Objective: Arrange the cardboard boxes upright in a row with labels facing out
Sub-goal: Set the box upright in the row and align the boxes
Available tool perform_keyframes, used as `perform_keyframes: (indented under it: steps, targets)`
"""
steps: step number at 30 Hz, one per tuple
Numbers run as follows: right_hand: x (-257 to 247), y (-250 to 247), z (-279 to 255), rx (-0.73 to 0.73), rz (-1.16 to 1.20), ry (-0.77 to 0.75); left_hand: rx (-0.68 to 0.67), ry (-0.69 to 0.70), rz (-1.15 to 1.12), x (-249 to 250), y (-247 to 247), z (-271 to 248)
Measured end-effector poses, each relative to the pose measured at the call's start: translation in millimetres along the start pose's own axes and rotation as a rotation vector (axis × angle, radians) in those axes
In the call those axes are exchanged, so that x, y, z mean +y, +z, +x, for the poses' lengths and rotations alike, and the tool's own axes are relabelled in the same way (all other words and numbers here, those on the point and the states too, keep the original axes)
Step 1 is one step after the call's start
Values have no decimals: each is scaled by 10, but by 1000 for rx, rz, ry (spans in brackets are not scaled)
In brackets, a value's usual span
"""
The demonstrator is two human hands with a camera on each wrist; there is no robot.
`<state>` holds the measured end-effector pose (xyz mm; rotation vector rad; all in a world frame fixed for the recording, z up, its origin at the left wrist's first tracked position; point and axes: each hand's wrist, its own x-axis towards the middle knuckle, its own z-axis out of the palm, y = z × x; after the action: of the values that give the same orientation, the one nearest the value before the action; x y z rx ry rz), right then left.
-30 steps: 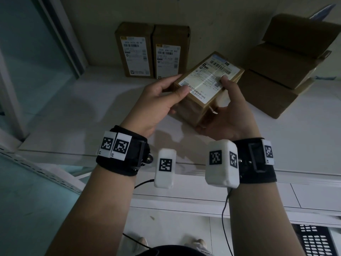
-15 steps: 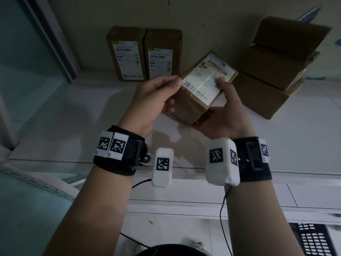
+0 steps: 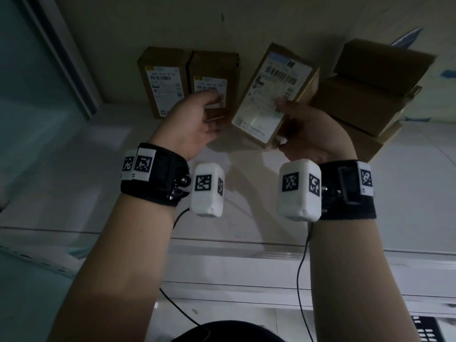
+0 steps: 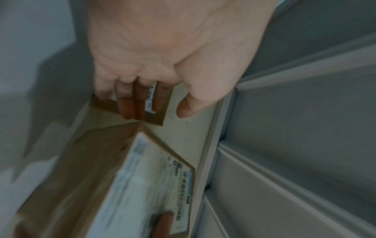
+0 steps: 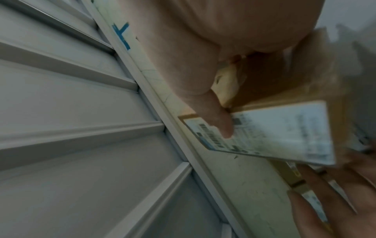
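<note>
Released by the left hand (image 3: 195, 124), labelled box (image 3: 274, 95) sits tilted in right hand (image 3: 311, 134).

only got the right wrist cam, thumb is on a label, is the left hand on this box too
observer: no, the left hand is off the held box; its open fingers reach in front of the second standing box
operator: how many standing so far
observer: two, the first standing box and the second, side by side against the wall, labels facing out
operator: is mine upright yet
observer: no, the head view shows it tilted, top leaning right, gripped only by the right hand
</note>
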<state>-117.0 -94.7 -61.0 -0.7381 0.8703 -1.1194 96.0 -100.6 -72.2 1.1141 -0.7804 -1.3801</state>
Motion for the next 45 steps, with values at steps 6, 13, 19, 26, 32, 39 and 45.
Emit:
perform_keyframes:
  steps: [6,13,19,26,32,39,45]
  targets:
    - [-72,-41,228,92,-159,85,139,-112,17,183,-83,392]
    - [-137,-27,502,58,-321,190,95,-116,-125,30,-34,663]
    - [-23,-21,770,15,-388,157,77,-166,-394,-85,-157,790]
    - [90,-57,1005,20,-349,25,117,-115,-472,-139,-161,743]
    - [228,-148,1123,196,-283,-137,119,-43,-454,-181,-103,696]
    - [315,-265,1164,289,-299,-192,50,3,-531,-293,-137,651]
    - [367,-307,1158,280,-179,-159,33,21,-566,-372,-105,661]
